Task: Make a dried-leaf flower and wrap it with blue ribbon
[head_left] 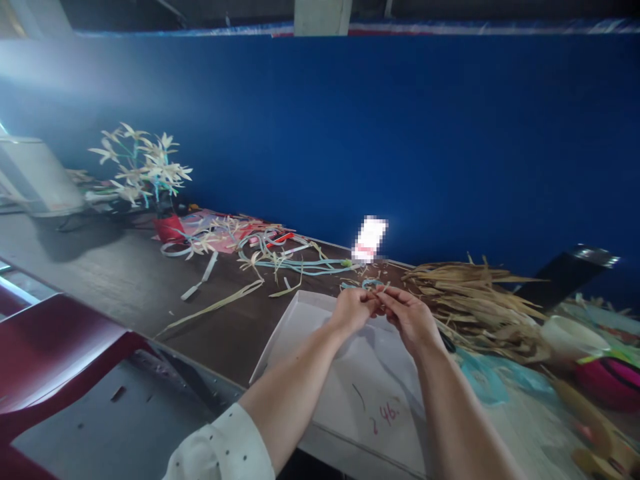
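My left hand (354,308) and my right hand (407,319) meet above a shallow white cardboard box lid (350,393), which has red handwriting on it. Both hands are closed in a pinch, fingertips close together. Whatever sits between the fingertips is too small and blurred to name. Just beyond them lies a curled light blue strip (370,284) among small scraps. Pale blue stems (310,267) stretch across the table to the left. Dried brown leaves (475,293), perhaps corn husks, are heaped to the right of my right hand.
A flower arrangement (150,167) stands in a red pot (170,229) at the far left. A bright blurred rectangle (370,239) leans near the blue wall (320,133). Right are a black flask (565,277), white bowl (575,337) and pink item (613,381). A maroon chair (60,347) stands lower left.
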`<state>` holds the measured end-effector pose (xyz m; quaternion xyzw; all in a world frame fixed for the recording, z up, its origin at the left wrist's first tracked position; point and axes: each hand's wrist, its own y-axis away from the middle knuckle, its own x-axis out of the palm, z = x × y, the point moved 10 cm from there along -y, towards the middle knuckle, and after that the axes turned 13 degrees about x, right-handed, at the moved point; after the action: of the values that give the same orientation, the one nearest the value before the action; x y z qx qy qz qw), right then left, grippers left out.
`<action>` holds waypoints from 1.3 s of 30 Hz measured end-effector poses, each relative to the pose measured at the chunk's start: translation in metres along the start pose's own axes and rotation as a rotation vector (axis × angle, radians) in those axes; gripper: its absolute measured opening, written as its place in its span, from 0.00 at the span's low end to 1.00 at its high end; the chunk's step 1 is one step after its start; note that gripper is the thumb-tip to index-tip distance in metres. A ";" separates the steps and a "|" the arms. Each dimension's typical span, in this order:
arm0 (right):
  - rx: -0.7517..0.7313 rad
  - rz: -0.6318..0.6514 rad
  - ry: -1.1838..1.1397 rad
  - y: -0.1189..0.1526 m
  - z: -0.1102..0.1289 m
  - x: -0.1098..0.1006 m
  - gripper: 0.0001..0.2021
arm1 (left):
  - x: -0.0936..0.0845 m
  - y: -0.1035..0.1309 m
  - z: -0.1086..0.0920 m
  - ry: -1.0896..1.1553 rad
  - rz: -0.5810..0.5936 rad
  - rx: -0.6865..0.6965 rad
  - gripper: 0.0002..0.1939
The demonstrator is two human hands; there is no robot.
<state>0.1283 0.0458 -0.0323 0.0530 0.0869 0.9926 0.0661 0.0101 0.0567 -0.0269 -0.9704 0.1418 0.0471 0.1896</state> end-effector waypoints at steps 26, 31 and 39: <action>0.013 -0.125 0.004 -0.004 -0.002 -0.017 0.17 | 0.008 0.003 -0.010 -0.358 0.117 0.165 0.15; -0.003 -0.115 0.033 -0.004 -0.001 -0.018 0.16 | 0.008 0.003 -0.008 -0.378 0.112 0.163 0.15; -0.022 -0.087 0.005 -0.004 -0.002 -0.014 0.15 | 0.011 0.006 -0.021 -0.395 0.127 0.237 0.14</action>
<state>0.1422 0.0475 -0.0363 0.0462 0.0784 0.9898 0.1098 0.0196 0.0410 -0.0114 -0.9025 0.1674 0.2310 0.3227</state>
